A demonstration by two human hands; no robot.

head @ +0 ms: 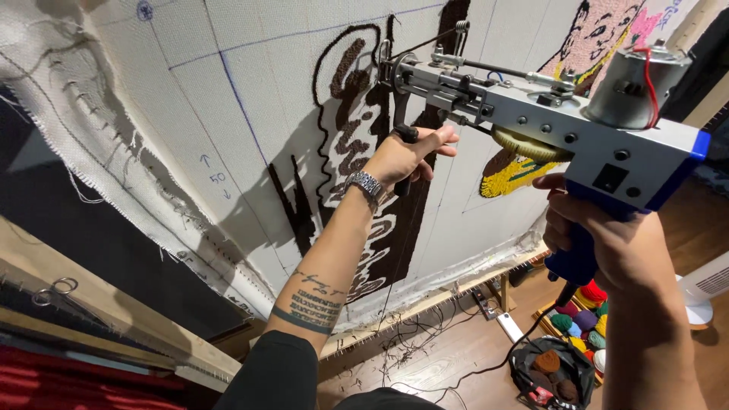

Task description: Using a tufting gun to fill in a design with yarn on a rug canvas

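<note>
The tufting gun [531, 114] is showing a matt silver metal body, a brushed steel motor can [634, 85] and a glossy blue plastic grip [577, 254], which the right hand [607, 235] is clasping. The left hand [406, 156] is gripping a black front handle [406, 135] and wearing a shiny metal watch [366, 184]. The cloth [228, 99] is looking coarse, woven and off-white, fraying at the edge, with fuzzy brown yarn pile [357, 99] standing rough on it. The frame [114, 319] is showing bare pale wood, and the floor [448, 364] is gleaming as smooth brown wood.
</note>
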